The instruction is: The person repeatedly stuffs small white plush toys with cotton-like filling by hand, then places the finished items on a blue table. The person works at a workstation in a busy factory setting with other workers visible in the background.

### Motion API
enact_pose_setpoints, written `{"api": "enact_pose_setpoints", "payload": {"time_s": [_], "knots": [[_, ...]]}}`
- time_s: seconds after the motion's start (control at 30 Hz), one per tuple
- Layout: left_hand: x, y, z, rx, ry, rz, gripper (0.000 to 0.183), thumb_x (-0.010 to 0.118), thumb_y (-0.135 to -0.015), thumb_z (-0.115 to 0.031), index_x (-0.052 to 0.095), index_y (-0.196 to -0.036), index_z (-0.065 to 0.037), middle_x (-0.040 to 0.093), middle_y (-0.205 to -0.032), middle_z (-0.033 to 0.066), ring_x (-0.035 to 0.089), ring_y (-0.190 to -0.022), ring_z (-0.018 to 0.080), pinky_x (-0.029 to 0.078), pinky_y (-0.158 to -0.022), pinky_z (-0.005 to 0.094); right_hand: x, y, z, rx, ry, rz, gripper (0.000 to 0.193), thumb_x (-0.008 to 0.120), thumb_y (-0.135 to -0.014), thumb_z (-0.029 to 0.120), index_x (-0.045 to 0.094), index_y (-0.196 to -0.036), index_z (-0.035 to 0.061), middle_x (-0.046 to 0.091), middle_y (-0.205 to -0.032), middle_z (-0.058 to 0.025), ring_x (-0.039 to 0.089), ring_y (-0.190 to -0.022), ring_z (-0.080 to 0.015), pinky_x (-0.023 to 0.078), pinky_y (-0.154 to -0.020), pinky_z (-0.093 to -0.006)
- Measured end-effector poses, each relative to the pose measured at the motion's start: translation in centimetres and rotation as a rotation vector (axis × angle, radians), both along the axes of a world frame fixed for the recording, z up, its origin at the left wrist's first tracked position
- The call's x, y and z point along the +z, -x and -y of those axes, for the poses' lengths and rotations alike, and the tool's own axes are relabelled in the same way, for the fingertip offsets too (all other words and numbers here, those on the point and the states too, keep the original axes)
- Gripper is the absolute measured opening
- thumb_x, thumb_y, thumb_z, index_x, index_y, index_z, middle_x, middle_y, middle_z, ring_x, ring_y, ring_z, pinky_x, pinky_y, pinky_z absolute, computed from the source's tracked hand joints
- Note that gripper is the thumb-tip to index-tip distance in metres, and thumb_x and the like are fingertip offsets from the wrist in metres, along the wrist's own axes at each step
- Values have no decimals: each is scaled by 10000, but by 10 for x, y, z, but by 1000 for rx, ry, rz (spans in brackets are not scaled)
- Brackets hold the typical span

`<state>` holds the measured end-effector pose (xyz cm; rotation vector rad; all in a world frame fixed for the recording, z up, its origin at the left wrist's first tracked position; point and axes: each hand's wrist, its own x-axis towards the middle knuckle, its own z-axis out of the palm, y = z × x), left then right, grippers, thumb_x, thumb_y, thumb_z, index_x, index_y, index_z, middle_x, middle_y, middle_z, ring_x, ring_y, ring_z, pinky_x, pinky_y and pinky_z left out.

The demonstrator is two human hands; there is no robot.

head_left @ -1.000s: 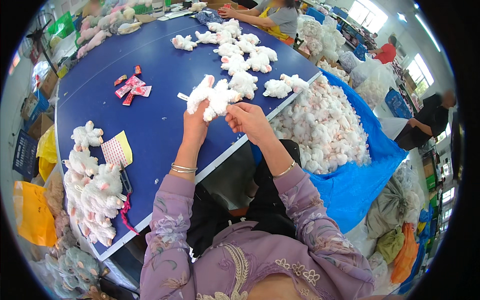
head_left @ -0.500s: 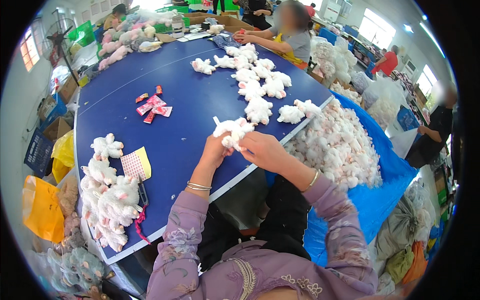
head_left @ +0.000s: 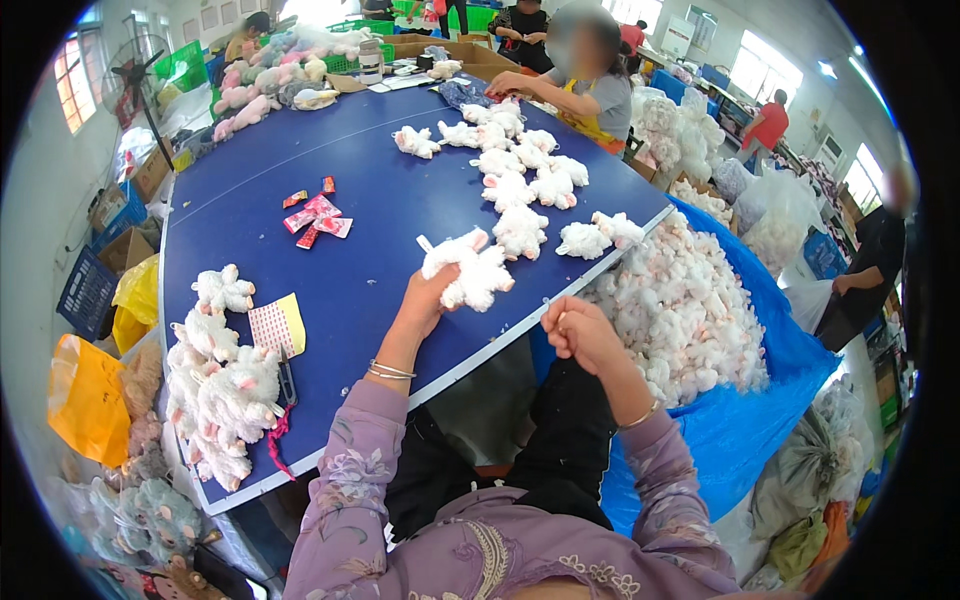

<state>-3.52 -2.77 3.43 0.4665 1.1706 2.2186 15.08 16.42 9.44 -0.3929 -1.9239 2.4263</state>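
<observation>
My left hand (head_left: 432, 297) grips a white plush toy animal (head_left: 470, 272) with pinkish ears and a small white tag, held over the near edge of the blue table (head_left: 360, 240). Apart from it, my right hand (head_left: 583, 335) is closed in a pinch past the table edge; what the fingers hold, if anything, is too small to tell. More white plush toys (head_left: 519, 232) lie in a band beyond my left hand. Another heap of white plush toys (head_left: 235, 385) rests at the table's left, beside a sticker sheet (head_left: 278, 325) and small dark snips (head_left: 287, 376) with a pink cord.
Right of the table, a blue sheet (head_left: 745, 420) holds a large pile of white plush pieces (head_left: 690, 300). Small red and pink packets (head_left: 318, 218) lie mid-table. Across the table sits a co-worker in a yellow apron (head_left: 590, 122). Coloured plush toys (head_left: 250, 110) cover the far left corner.
My right hand has let go of the plush toy and drawn back toward me and to the right. My left hand keeps hold of the toy, which is now turned more fully into view.
</observation>
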Motion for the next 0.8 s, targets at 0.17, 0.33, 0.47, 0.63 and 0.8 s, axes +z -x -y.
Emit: {"api": "enact_pose_setpoints", "payload": {"time_s": [0.17,0.33,0.47,0.63,0.8], "knots": [[-2,-7,-6,9,25,-19,325,659,-889,-160,582,-1159,5,651,-929,48,602,-708,92,440,-538,205,-32,0,16,-54,195,116,89,485,-896,115,550,-892,55,482,-751,-12,404,-556,-88,317,-474,-234],[-5,-6,-1,-76,-45,-1,352,557,-908,-62,507,-1238,47,645,-1019,95,639,-824,153,533,-661,286,-47,9,0,-56,352,52,224,509,-936,258,595,-1003,62,526,-753,-7,430,-571,-107,313,-493,-246],[-7,-4,1,-128,-24,-18,325,538,-881,-113,528,-1165,44,628,-1057,125,638,-908,211,533,-686,345,-32,5,3,-95,357,-58,323,446,-986,293,579,-1074,12,604,-885,-74,535,-674,-151,410,-570,-274],[4,-15,-5,-105,-34,37,340,529,-870,-125,523,-1165,44,619,-1072,128,624,-873,218,523,-689,361,-34,4,3,-100,409,-76,428,404,-1016,392,549,-1134,7,606,-951,-87,555,-732,-159,435,-624,-289],[-22,-2,-3,-108,4,-35,484,572,-882,-218,482,-1277,47,622,-1141,128,657,-887,208,548,-652,314,-49,19,10,-109,380,5,425,447,-984,465,546,-1068,60,612,-852,-63,536,-589,-118,385,-463,-254]]}}
